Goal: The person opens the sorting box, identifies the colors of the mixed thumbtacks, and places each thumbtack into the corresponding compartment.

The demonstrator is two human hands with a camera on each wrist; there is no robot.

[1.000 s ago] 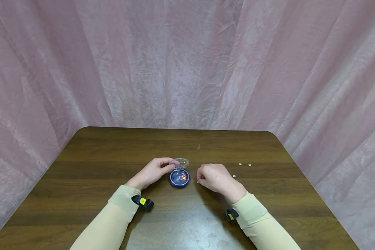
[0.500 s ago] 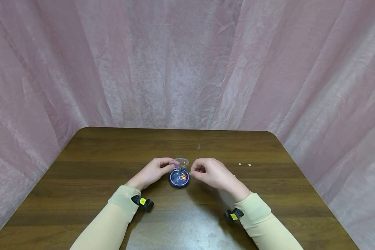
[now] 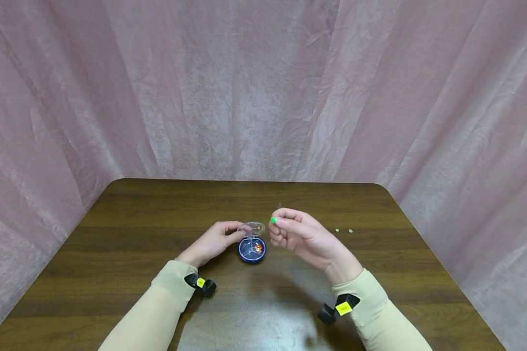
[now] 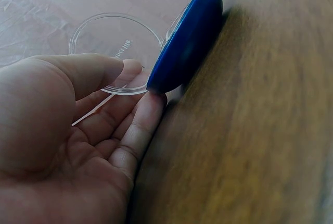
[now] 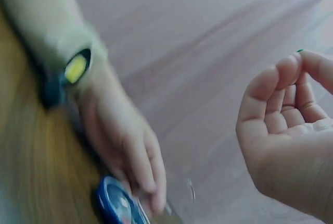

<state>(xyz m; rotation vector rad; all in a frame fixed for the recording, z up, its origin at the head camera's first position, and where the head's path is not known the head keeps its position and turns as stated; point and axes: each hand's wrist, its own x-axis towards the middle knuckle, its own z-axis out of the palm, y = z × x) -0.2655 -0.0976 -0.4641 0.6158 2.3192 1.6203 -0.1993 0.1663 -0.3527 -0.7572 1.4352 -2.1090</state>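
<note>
A round blue pill case (image 3: 252,260) with a divided inside stands open on the table, its clear lid (image 3: 259,227) raised at the back. Several shiny orange pieces (image 3: 258,248) lie in its right compartment. My left hand (image 3: 215,241) holds the lid at its left side; in the left wrist view the thumb lies on one face of the lid (image 4: 112,21) and fingers lie behind it. Raised to the right of the case, my right hand (image 3: 309,239) pinches a small bright green disc (image 3: 273,220) between thumb and index finger. Only a green sliver (image 5: 299,51) shows in the right wrist view.
Two small pale green discs (image 3: 344,230) lie on the wooden table (image 3: 158,209) to the right of the right hand. A pink curtain (image 3: 246,97) hangs behind the table's far edge.
My right hand has risen from the tabletop beside the case and turned, bringing up the green disc in its fingertips. The left hand and the case have stayed put.
</note>
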